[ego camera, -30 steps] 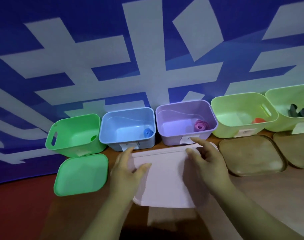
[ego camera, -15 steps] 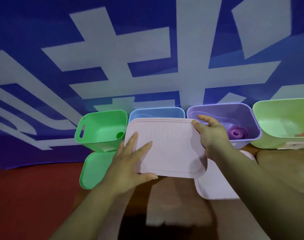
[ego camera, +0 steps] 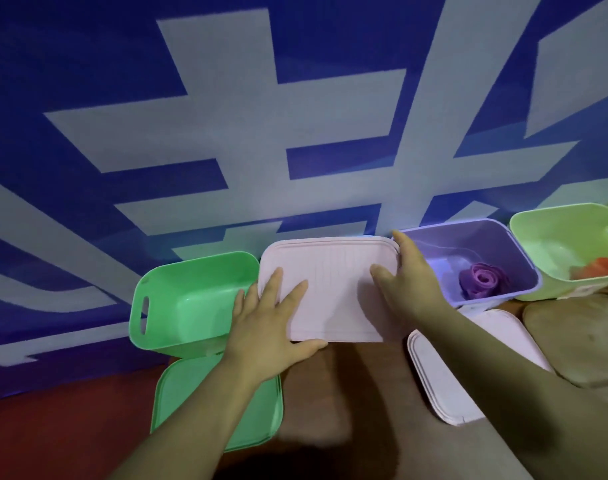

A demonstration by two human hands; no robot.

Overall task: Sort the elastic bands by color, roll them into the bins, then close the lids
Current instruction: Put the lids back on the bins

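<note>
A pale pink lid (ego camera: 333, 282) lies flat over the blue bin, hiding it almost fully. My left hand (ego camera: 271, 327) grips the lid's near left edge, fingers spread on top and thumb under the rim. My right hand (ego camera: 408, 282) holds its right edge. To the left stands an open green bin (ego camera: 191, 303). To the right an open purple bin (ego camera: 475, 251) holds a rolled purple band (ego camera: 482, 280). Further right a light green bin (ego camera: 569, 244) holds an orange band (ego camera: 598, 266).
A green lid (ego camera: 191, 410) lies on the table in front of the green bin. A second pale pink lid (ego camera: 444, 372) lies in front of the purple bin, partly under my right forearm. A brown lid (ego camera: 579, 334) lies at the right. A blue and white banner (ego camera: 295, 133) backs the bins.
Both hands lifted the pink lid off the table and carried it forward onto the blue bin. A second pink lid beneath it came into view. The view has shifted left.
</note>
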